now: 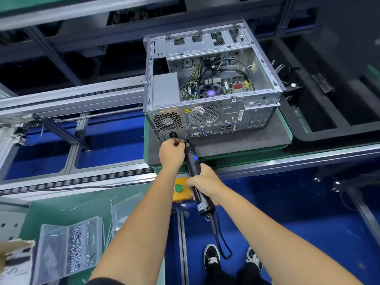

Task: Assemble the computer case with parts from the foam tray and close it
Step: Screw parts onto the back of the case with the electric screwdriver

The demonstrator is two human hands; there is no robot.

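At the case's lower rear corner, the left hand [172, 151] pinches something small at the tip of the electric screwdriver [194, 171] — which the right hand [202, 183] grips mid-barrel. Its long axis runs up and away toward the computer case [209, 85], open-topped on the bench [242, 145] — the left hand nearer.

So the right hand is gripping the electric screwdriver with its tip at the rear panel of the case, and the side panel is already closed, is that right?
Not quite: the head view shows the computer case still open, its motherboard exposed. The right hand does grip the electric screwdriver at the rear panel.
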